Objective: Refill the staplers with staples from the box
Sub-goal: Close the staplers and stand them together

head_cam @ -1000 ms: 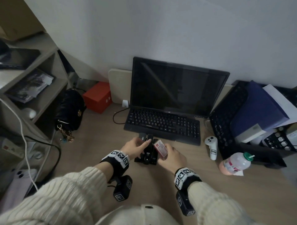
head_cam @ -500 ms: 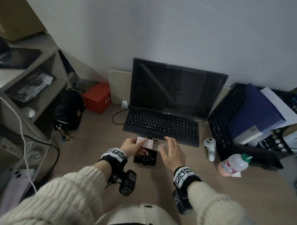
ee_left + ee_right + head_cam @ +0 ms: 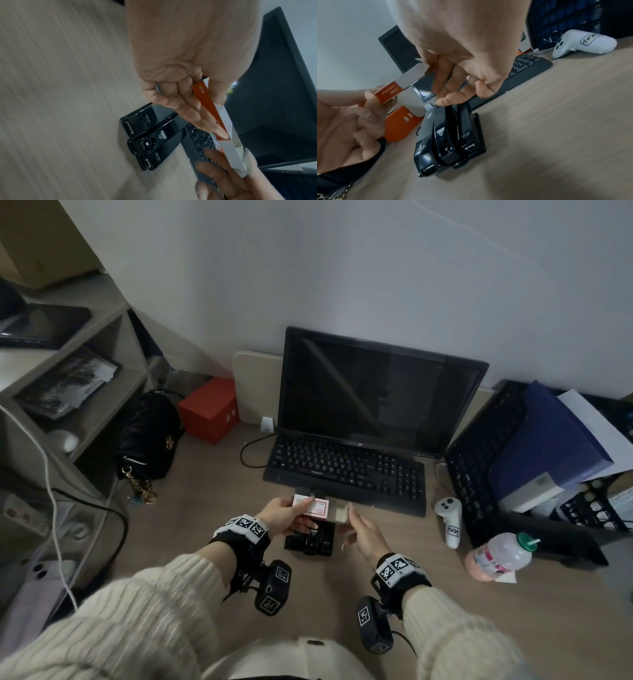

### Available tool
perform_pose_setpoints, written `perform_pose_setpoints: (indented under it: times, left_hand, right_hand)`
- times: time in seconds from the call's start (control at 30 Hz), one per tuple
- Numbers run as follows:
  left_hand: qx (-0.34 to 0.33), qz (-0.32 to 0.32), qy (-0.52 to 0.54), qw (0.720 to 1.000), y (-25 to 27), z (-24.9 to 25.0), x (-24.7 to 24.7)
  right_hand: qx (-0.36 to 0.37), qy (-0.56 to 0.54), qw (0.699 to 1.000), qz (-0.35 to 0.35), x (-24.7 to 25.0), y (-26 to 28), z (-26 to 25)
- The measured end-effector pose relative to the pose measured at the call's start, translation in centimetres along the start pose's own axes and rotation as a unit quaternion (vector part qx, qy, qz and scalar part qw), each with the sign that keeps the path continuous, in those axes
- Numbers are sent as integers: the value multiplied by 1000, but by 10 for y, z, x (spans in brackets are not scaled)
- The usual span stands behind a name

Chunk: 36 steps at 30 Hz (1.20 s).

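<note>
Three black staplers [image 3: 312,539] [image 3: 149,138] [image 3: 447,142] lie side by side on the wooden desk, just in front of the keyboard. Above them my left hand [image 3: 301,513] grips the red and white sleeve of the staple box [image 3: 314,506] [image 3: 205,97] [image 3: 388,93], thumb on top and fingers beneath. The box's pale inner tray [image 3: 339,513] [image 3: 229,150] [image 3: 412,75] sticks out of the sleeve to the right. My right hand [image 3: 351,517] pinches the tray's far end. What lies in the tray is hidden.
A black keyboard [image 3: 346,470] and dark monitor [image 3: 376,392] stand behind the staplers. A white controller [image 3: 450,517] and a pink bottle [image 3: 500,556] lie to the right, before a black file rack [image 3: 479,474]. A red box [image 3: 209,412] and black bag [image 3: 147,436] sit left.
The staple box went from my right hand to my left. My right hand then took hold of the box's right end, and the inner tray now shows out of the sleeve.
</note>
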<state>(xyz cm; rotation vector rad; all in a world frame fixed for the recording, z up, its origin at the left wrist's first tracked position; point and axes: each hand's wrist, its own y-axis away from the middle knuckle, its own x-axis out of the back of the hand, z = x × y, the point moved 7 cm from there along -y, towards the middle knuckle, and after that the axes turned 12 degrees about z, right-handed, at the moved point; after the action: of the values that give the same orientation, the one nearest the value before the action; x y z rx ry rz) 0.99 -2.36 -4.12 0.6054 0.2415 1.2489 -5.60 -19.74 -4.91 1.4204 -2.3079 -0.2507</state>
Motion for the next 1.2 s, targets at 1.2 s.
perform_pose_setpoints:
  times: [1.2]
  left_hand:
    - [11,-119,-44,992,18,13,-44]
  right_hand:
    - [20,-13,999,44,12,0,-10]
